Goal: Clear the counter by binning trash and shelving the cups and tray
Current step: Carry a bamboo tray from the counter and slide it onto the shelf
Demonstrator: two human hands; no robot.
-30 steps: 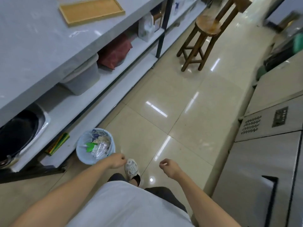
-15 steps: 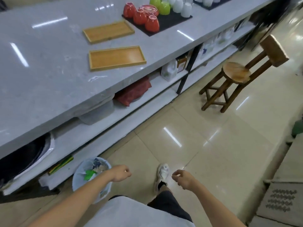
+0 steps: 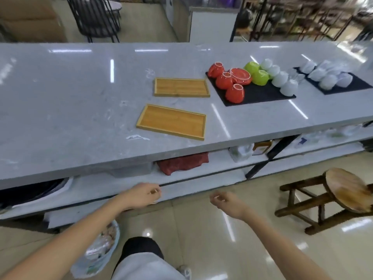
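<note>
Two wooden trays lie on the grey counter (image 3: 70,102): a near tray (image 3: 171,122) by the front edge and a far tray (image 3: 181,87) behind it. Red cups (image 3: 235,93), green cups (image 3: 260,77) and white cups (image 3: 279,78) stand upside down on a black mat (image 3: 260,96). More white cups (image 3: 328,76) sit on a second mat at the far right. A light blue bin (image 3: 101,251) holding trash stands on the floor under my left arm. My left hand (image 3: 144,196) and my right hand (image 3: 228,203) hang below the counter edge, fingers loosely curled, holding nothing.
Shelves run under the counter with a red cloth (image 3: 183,162), a white jug (image 3: 241,153) and a dark pan (image 3: 30,193) at the left. A wooden stool (image 3: 343,190) stands on the glossy floor at the right. Chairs and tables show beyond the counter.
The view has lifted from the floor and bin up to the counter top. Both hands rose from beside the bin to just below the counter's lower shelf.
</note>
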